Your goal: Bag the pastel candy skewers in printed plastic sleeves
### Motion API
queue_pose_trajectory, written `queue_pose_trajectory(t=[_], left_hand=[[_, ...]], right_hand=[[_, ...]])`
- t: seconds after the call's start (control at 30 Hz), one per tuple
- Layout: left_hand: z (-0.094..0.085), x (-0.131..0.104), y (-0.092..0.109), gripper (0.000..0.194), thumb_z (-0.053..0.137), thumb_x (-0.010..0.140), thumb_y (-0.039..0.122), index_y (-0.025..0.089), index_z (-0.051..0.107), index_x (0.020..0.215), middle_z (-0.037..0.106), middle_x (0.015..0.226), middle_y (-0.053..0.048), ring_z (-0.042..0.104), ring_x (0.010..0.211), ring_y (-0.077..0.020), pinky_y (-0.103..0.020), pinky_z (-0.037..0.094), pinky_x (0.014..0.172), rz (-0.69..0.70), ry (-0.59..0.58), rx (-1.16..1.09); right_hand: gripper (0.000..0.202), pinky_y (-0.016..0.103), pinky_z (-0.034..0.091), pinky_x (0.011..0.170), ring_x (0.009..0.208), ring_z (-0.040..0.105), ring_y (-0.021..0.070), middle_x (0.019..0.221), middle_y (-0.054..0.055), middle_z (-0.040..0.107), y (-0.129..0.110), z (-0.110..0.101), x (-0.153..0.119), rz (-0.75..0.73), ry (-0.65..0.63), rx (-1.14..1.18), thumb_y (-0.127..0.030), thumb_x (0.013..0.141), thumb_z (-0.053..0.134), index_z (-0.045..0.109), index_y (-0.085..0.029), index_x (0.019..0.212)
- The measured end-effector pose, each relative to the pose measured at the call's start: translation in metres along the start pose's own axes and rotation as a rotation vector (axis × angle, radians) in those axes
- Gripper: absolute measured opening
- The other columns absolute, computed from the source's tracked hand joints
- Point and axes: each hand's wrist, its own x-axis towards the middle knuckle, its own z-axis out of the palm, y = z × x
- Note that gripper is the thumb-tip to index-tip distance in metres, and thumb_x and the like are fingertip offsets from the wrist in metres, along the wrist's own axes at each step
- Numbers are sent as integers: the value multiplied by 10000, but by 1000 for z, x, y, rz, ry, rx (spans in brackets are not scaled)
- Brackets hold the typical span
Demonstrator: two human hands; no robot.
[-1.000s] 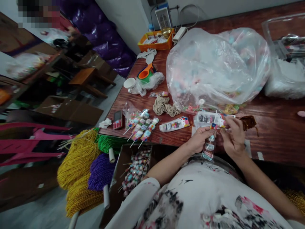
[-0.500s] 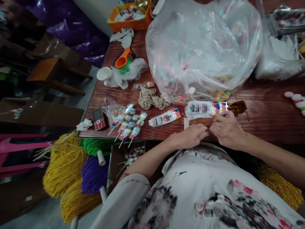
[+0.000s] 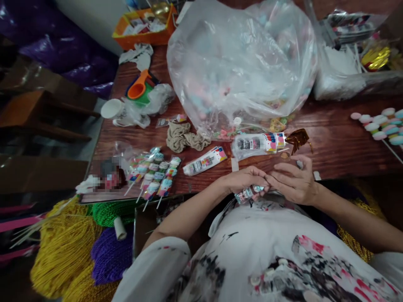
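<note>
A wrapped marshmallow skewer (image 3: 248, 194) shows below my left hand (image 3: 247, 179), whose fingers are closed around it close to my body. At its right end is my right hand (image 3: 292, 180), fingers bent and partly spread, the fingertips meeting the left ones. What those tips pinch is mostly covered. A small whitish bit (image 3: 299, 164) shows by the right fingers. Just beyond the hands lie a stack of printed clear bags (image 3: 252, 143) and a bunch of brown metallic ties (image 3: 297, 140). Left of these is a smaller stack of printed bags (image 3: 206, 160).
Several wrapped marshmallow skewers (image 3: 153, 174) lie at the table's left front. A big clear bag (image 3: 242, 63) fills the back. Unwrapped marshmallow skewers (image 3: 382, 123) lie right. A beige cloth (image 3: 179, 136), paper cup (image 3: 112, 108) and orange scoop (image 3: 137, 89) sit left.
A wrapped skewer now shows in my left hand, lower against my body. My right hand has lifted and spread some fingers. The view has shifted right, showing more marshmallow skewers.
</note>
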Motion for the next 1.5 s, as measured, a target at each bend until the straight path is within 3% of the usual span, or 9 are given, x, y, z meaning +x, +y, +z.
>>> queue_pose_trajectory(t=[0.1,0.3,0.43,0.63,0.77,0.93,1.17,1.33,1.5], left_hand=[[5,1,8,287,581,860,407,128,626,809,601,670,-15,545,563,-107,-247,477,575,36,40,329],[32,8,0,266,410,970,234,135,653,1014,636,953,-94,597,854,-173,-316,507,804,253,424,1317],[35,18,-11,274,395,964,209,132,651,907,615,886,-85,582,765,-162,-316,504,761,280,524,1501],[15,21,-11,230,509,916,252,153,691,817,629,748,-38,569,709,-122,-253,457,695,540,681,882],[16,23,-6,155,676,783,311,162,707,762,642,688,-3,561,604,-94,-224,449,596,467,810,264],[25,24,-3,237,775,632,331,158,679,761,615,551,39,560,434,-91,-190,402,437,350,844,-261],[25,20,-6,261,790,611,316,144,672,769,642,555,23,600,444,-105,-181,421,433,314,830,-364],[24,28,-7,227,781,626,311,146,682,744,629,553,32,562,416,-85,-194,437,437,317,796,-376],[27,49,-5,216,774,609,309,157,706,746,626,587,39,533,411,-74,-198,415,414,306,813,-378]], right_hand=[[184,468,246,991,947,616,155,791,-32,728,2,2,-8,53,-72,60,-130,899,543,687,-244,914],[239,356,298,784,745,585,136,709,11,697,7,15,-19,577,-391,357,-217,926,535,685,-190,743],[225,298,348,693,731,609,144,729,24,707,8,16,-19,747,-417,506,-243,911,569,700,-195,735],[192,423,422,921,948,604,227,964,69,721,50,-10,-41,997,84,136,-354,912,576,727,-237,908],[310,502,389,865,1041,503,333,1027,136,666,84,-5,-61,1191,-106,-196,-468,865,581,741,-217,950],[279,546,357,849,1084,436,360,1089,161,608,87,13,-59,1192,-260,-287,-344,877,494,708,-200,982],[204,540,386,839,1035,473,351,1045,192,607,84,12,-67,1134,-248,-297,-213,835,434,603,-154,934],[120,482,436,840,890,557,289,878,138,625,75,1,-76,1221,18,-146,-252,853,473,570,-180,854],[106,329,493,663,689,590,172,766,34,640,28,-2,-34,1240,430,265,-300,854,606,638,-199,860]])
